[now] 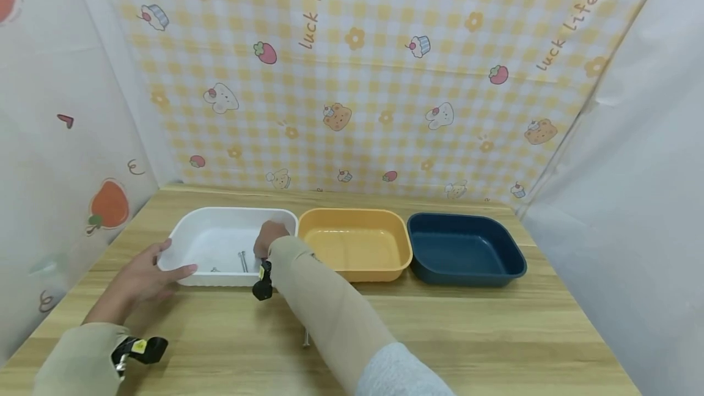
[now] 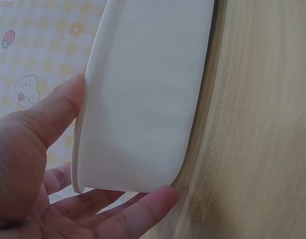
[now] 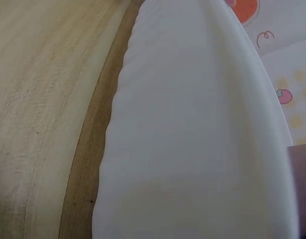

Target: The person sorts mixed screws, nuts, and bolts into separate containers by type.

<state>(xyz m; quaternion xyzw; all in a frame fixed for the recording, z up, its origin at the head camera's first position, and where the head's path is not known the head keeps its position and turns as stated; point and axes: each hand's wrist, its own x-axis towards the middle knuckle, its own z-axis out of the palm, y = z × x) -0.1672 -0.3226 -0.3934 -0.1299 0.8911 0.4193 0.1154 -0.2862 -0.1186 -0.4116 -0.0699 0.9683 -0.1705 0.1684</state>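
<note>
At the left of the row stands a white bin (image 1: 220, 243). My left hand (image 1: 144, 274) grips its near left corner. In the left wrist view the thumb lies at the rim while the fingers (image 2: 138, 214) reach round the end wall. My right hand (image 1: 271, 238) is down inside the bin at its right side, the wrist over the front rim. Its fingers are hidden, so I cannot tell what they hold. Beside it on the bin's floor lie metal screws (image 1: 242, 261), and a smaller metal piece (image 1: 215, 270) shows near the front wall.
A yellow bin (image 1: 352, 276) stands right of the white one, then a dark blue bin (image 1: 467, 277). Another screw (image 1: 306, 339) lies on the wooden table (image 1: 467, 347), partly behind the right forearm. A checked curtain (image 1: 363, 84) hangs behind.
</note>
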